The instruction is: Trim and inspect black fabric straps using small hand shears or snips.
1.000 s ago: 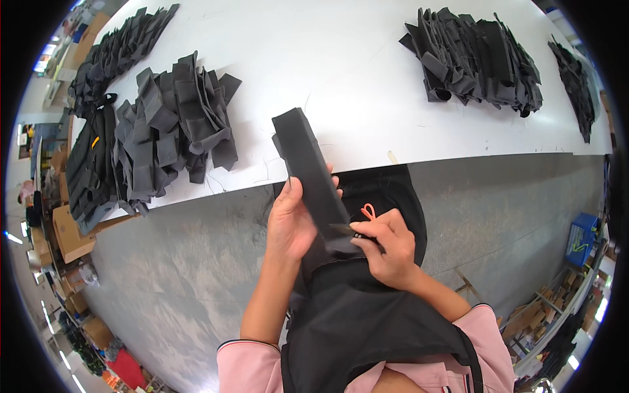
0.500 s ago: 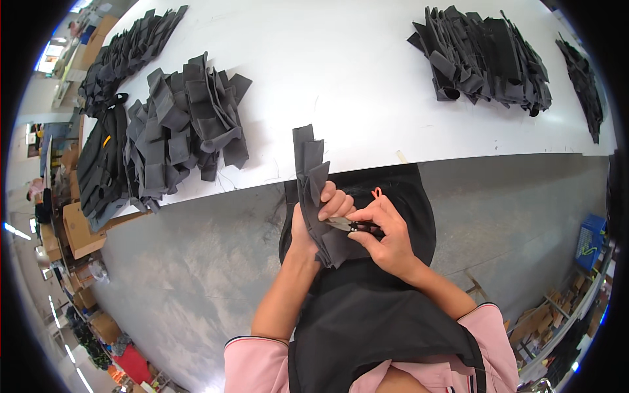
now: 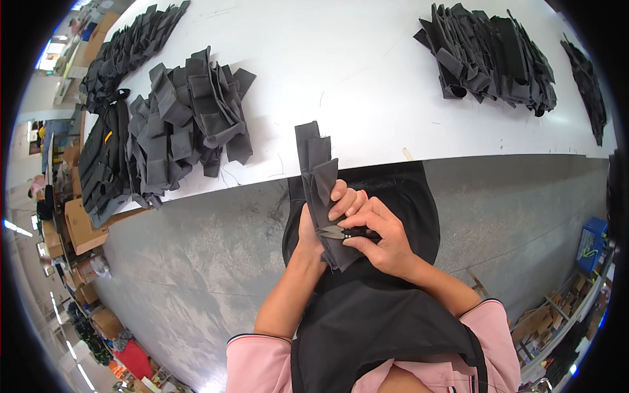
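A broad white table (image 3: 367, 92) fills the upper part of the view, its near edge bowed by the lens, with a few loose threads (image 3: 321, 99) scattered over its top and a small pale strip (image 3: 407, 154) at that edge. Just in front of the table, the person's two hands are close together at one folded dark gray cloth piece (image 3: 320, 173): the left hand (image 3: 310, 230) is wrapped firmly around it, and the right hand (image 3: 388, 241) pinches a small pair of snips (image 3: 333, 232), whose blades lie against the cloth. The upper end of the cloth piece points toward the table and overlaps its near edge in the view. On the table's left side sit a large gray cloth pile (image 3: 190, 118), a black bundle (image 3: 105, 160) with an orange tab, and another pile (image 3: 128, 52) farther back; on its right side are a big dark pile (image 3: 488, 62) and a narrower one (image 3: 587, 92) near the end. A black apron (image 3: 386, 327) and pink sleeves (image 3: 257, 363) show on the near side of the table, above a scuffed gray floor (image 3: 190, 262). Left of the table stands an open cardboard box (image 3: 85, 226); right of it, a blue crate (image 3: 591, 243) sits beside what look like shelves of cartons (image 3: 550, 318), blurred near the rim.
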`<state>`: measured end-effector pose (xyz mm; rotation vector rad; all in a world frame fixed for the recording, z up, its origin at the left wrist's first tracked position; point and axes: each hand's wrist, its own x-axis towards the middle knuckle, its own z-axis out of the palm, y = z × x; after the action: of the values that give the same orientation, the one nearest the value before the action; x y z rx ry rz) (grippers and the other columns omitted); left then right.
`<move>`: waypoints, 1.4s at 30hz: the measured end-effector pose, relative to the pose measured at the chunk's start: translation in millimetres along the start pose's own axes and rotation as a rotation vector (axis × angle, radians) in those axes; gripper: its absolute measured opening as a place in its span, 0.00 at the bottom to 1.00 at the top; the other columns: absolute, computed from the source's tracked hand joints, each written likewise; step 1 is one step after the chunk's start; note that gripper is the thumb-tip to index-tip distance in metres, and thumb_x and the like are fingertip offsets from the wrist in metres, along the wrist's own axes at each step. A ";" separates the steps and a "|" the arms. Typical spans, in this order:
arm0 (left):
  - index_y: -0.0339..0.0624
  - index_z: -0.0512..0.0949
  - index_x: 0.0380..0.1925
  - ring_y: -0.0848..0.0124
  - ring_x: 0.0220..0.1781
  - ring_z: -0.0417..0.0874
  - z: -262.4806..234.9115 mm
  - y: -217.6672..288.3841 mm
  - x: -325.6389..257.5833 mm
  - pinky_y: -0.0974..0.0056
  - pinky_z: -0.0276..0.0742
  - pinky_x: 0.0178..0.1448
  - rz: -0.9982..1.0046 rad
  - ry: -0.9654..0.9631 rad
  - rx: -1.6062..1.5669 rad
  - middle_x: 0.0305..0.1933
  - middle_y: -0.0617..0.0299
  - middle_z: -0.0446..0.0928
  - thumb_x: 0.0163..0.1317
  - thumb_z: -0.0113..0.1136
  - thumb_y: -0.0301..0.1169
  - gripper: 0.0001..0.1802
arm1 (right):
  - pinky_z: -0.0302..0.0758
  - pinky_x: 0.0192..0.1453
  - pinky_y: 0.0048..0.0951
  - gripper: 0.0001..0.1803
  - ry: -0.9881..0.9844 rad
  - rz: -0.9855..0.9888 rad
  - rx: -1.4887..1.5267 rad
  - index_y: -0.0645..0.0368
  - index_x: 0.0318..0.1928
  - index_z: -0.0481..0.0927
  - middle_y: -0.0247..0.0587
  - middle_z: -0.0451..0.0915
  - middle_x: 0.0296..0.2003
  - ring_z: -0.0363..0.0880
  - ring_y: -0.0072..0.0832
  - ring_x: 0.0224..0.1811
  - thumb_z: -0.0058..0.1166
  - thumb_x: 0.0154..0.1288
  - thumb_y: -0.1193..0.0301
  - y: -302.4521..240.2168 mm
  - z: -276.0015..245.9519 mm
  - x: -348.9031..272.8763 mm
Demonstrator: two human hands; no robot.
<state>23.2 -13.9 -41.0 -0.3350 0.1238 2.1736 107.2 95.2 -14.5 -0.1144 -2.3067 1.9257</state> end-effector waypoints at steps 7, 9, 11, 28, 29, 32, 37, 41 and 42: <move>0.44 0.68 0.24 0.72 0.27 0.63 -4.6 0.1 -0.7 0.70 0.65 0.37 0.031 0.015 0.048 0.13 0.68 0.61 0.64 0.42 0.32 0.10 | 0.74 0.52 0.41 0.16 0.093 -0.112 -0.160 0.60 0.36 0.80 0.38 0.74 0.30 0.76 0.36 0.38 0.66 0.42 0.81 -0.3 8.6 -0.3; 0.43 0.69 0.24 0.72 0.27 0.64 -2.2 -1.4 -1.6 0.70 0.65 0.38 0.043 0.042 0.060 0.13 0.68 0.61 0.64 0.42 0.32 0.10 | 0.74 0.51 0.42 0.16 0.106 -0.132 -0.202 0.59 0.35 0.80 0.38 0.74 0.30 0.76 0.36 0.38 0.66 0.41 0.81 -1.8 8.3 -0.9; 0.43 0.69 0.25 0.72 0.27 0.64 -3.1 -1.0 -1.6 0.70 0.66 0.39 0.032 0.041 0.060 0.13 0.68 0.61 0.64 0.42 0.32 0.10 | 0.74 0.40 0.31 0.16 0.119 -0.226 -0.270 0.61 0.37 0.81 0.38 0.74 0.29 0.75 0.33 0.35 0.66 0.43 0.82 -0.6 7.1 0.5; 0.36 0.70 0.44 0.65 0.48 0.77 13.7 -5.6 -18.7 0.61 0.74 0.51 0.230 0.418 0.650 0.41 0.53 0.77 0.72 0.38 0.49 0.25 | 0.69 0.35 0.19 0.19 0.012 0.195 0.249 0.64 0.47 0.72 0.29 0.71 0.31 0.69 0.13 0.31 0.61 0.55 0.80 5.4 1.4 8.9; 0.36 0.70 0.44 0.65 0.48 0.77 20.3 -6.1 -18.4 0.61 0.74 0.51 0.233 0.414 0.651 0.41 0.53 0.77 0.72 0.38 0.49 0.25 | 0.69 0.35 0.18 0.18 0.000 0.258 0.352 0.64 0.48 0.72 0.29 0.72 0.31 0.68 0.13 0.32 0.61 0.57 0.80 7.5 -1.1 3.0; 0.39 0.62 0.54 0.52 0.57 0.76 32.8 -4.4 -18.2 0.52 0.73 0.62 0.247 0.239 0.644 0.54 0.43 0.73 0.72 0.43 0.41 0.19 | 0.70 0.35 0.19 0.14 -0.078 0.394 0.462 0.64 0.45 0.74 0.29 0.74 0.31 0.70 0.13 0.32 0.59 0.59 0.79 6.2 -3.0 -4.5; 0.39 0.60 0.55 0.54 0.51 0.80 22.4 0.5 -18.5 0.52 0.80 0.53 0.237 0.218 0.622 0.52 0.42 0.73 0.71 0.45 0.38 0.19 | 0.72 0.29 0.20 0.14 0.308 0.139 -0.061 0.61 0.45 0.77 0.36 0.78 0.31 0.77 0.19 0.28 0.61 0.57 0.76 -7.4 -15.6 -4.3; 0.39 0.61 0.51 0.60 0.39 0.83 27.9 -0.3 -19.5 0.57 0.84 0.42 0.151 0.258 0.662 0.44 0.49 0.75 0.70 0.47 0.37 0.17 | 0.68 0.26 0.28 0.19 0.263 -0.169 -0.531 0.55 0.45 0.78 0.33 0.76 0.28 0.76 0.28 0.25 0.62 0.49 0.77 -6.1 -36.4 15.1; 0.39 0.61 0.50 0.63 0.35 0.83 30.3 -1.6 -19.3 0.59 0.85 0.38 0.147 0.300 0.686 0.42 0.51 0.75 0.70 0.48 0.36 0.16 | 0.68 0.26 0.28 0.19 0.267 -0.171 -0.534 0.55 0.45 0.78 0.33 0.76 0.28 0.76 0.28 0.25 0.62 0.49 0.77 -5.3 -36.7 17.3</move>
<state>29.3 -21.7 -6.4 -0.2534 1.0575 2.0606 95.8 132.5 -2.0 -0.2039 -2.4796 1.1044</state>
